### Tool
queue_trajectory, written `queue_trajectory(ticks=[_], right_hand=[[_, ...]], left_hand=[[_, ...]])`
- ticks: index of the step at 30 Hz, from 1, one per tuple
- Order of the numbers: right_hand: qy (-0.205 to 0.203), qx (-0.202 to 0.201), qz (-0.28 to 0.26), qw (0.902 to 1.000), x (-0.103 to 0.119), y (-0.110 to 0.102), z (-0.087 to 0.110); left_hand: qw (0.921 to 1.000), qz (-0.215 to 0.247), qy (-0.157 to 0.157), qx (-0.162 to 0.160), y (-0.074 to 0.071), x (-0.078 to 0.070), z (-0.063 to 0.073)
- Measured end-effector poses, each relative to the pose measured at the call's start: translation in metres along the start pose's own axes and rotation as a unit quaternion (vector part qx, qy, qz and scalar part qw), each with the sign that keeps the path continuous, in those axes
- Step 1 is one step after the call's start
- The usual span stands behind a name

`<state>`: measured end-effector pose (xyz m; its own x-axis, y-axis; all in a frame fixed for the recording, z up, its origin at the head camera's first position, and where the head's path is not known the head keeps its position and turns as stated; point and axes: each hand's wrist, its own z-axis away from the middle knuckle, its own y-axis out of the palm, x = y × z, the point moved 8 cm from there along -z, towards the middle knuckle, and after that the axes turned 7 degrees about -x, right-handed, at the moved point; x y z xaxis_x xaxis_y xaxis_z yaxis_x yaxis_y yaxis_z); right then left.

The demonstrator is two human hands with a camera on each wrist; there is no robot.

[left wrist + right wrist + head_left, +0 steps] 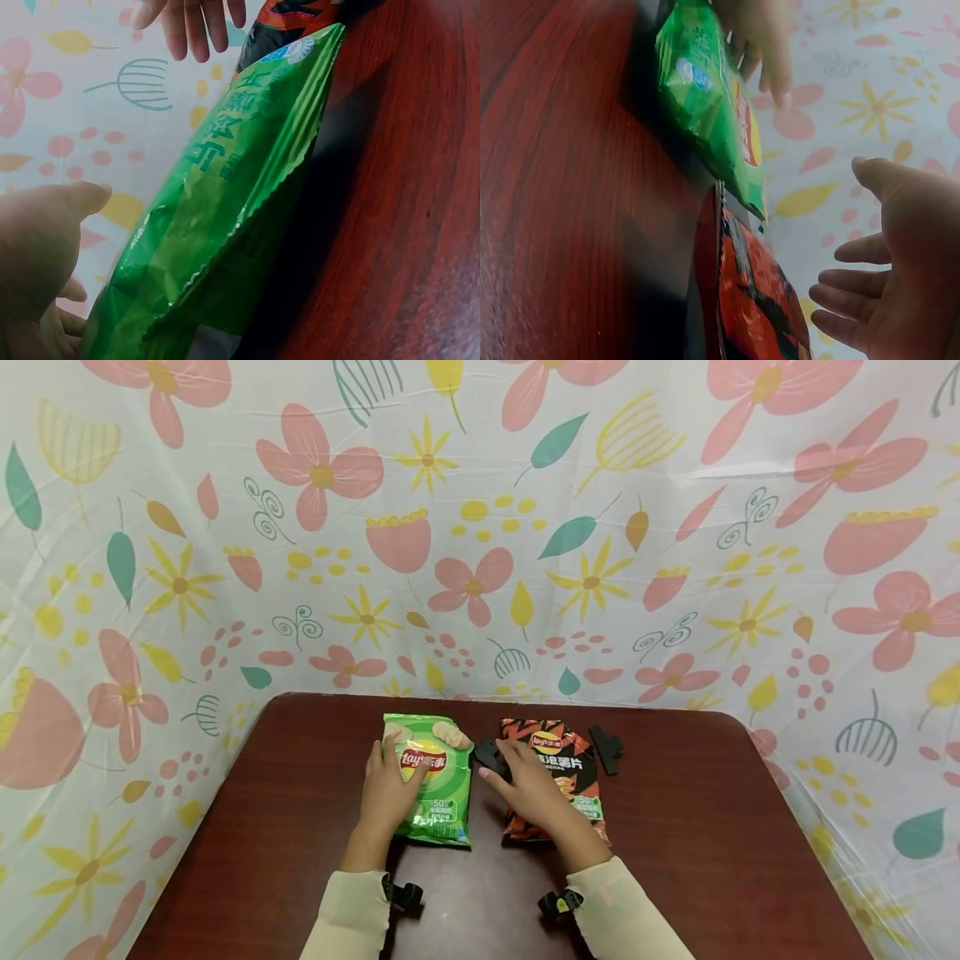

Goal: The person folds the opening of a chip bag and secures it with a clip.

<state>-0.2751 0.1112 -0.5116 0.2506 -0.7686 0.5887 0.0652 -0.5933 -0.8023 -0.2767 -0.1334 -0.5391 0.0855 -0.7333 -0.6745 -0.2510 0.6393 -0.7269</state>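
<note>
Both forearms reach in from the near edge and draw toward each other, the left hand [386, 785] lying over the left side of the green chip bag [442, 789] with its thumb extended toward the printed logo. Its fingers are loosely bent at the bag's left side, so that grip is unclosed; whether they press on the packet I cannot tell. The right hand [532, 781] spans the left part of the red-and-black chip bag [576, 768], palm down, fingers angled toward the gap between the packets. Its grip is slack too, thumb spread away from relaxed fingers (plainest in the right wrist view).

The green bag lies on the counter [712, 818] with its long axis running away from the person, logo end farthest and bottom seam nearest. The red-and-black bag lies beside it, pointing much the same way, its near end slanting slightly right.

A black clip [489, 753] sits in the gap, at the right hand's fingertips and partly hidden by them; contact is unclear. A second black clip [606, 749] lies slantwise beyond the red-and-black bag's right edge. The right hand and forearm cover part of that bag. Behind the counter hangs a flower-printed cloth [472, 485].
</note>
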Motion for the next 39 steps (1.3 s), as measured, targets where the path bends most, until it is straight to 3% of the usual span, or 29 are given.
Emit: queue_trajectory(ticks=[21, 39], right_hand=[[-0.011, 0.083, -0.013, 0.9964, 0.026, 0.029, 0.004], [-0.022, 0.093, -0.006, 0.9954, 0.025, 0.046, 0.004]], left_hand=[[0.9993, -0.014, -0.028, 0.018, 0.003, 0.011, 0.005], [0.9991, -0.012, -0.034, 0.021, 0.004, 0.014, 0.005]])
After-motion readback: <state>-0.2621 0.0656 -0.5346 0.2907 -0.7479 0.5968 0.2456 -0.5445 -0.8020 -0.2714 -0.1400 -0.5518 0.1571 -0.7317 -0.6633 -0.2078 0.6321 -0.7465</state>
